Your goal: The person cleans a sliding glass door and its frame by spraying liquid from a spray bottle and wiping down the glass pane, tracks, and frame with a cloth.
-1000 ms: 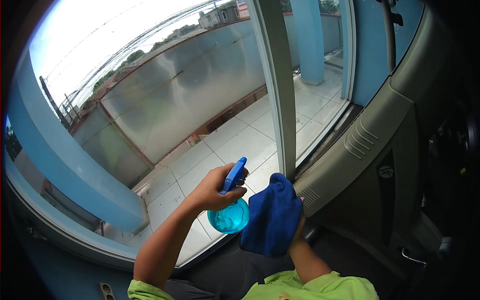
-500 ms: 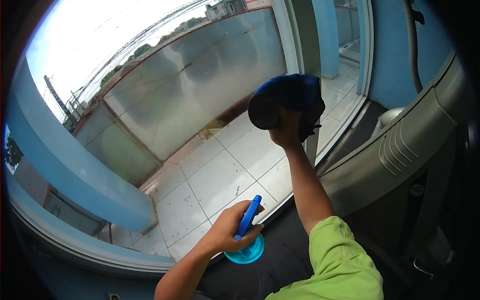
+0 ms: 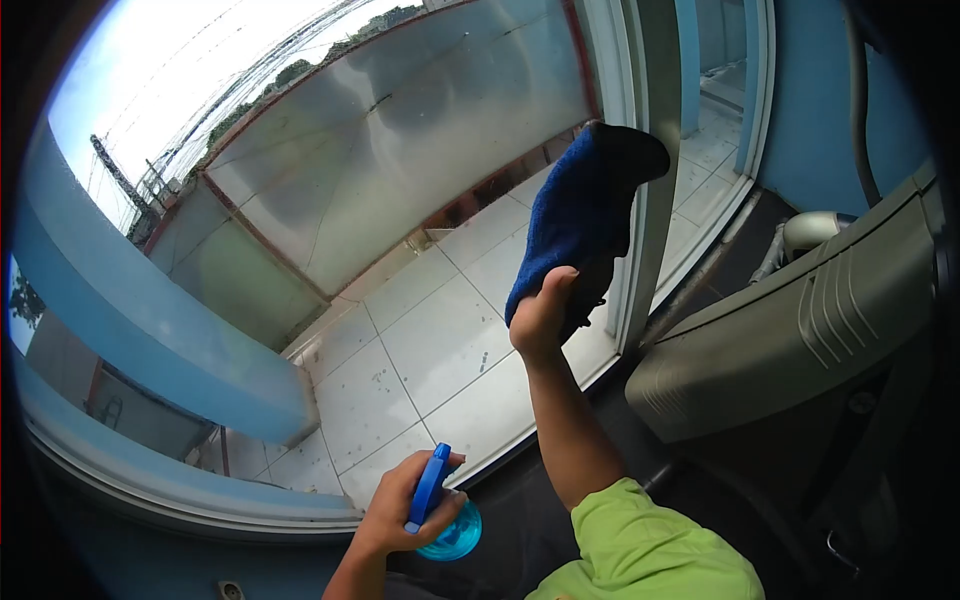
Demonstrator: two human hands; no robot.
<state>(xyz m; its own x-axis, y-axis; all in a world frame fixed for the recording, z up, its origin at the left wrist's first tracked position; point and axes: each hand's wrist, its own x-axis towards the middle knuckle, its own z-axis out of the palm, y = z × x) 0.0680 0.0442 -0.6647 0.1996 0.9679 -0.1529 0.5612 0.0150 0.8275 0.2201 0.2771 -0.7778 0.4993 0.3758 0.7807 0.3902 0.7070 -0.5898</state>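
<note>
In my left hand (image 3: 403, 503) is a spray bottle (image 3: 452, 532) with a blue trigger head and a see-through turquoise body. My fingers wrap round its neck, low in front of me. My right hand (image 3: 542, 312) reaches forward and grips a dark blue cloth (image 3: 580, 220), thumb on top of it. The cloth spreads upward from the hand, its dark far end overlapping the window frame post (image 3: 652, 130). Whether the cloth touches the glass I cannot tell. My other fingers are hidden behind it.
Beyond the glass lie a tiled balcony floor (image 3: 400, 350), a frosted railing panel (image 3: 400, 130) and a blue pillar (image 3: 160, 300). Close on my right stands a large grey machine casing (image 3: 780, 330). A power socket (image 3: 231, 590) sits low on the left.
My right hand has moved down and left, and the cloth now stretches out above it instead of being bunched. My left hand and the spray bottle have shifted down and left.
</note>
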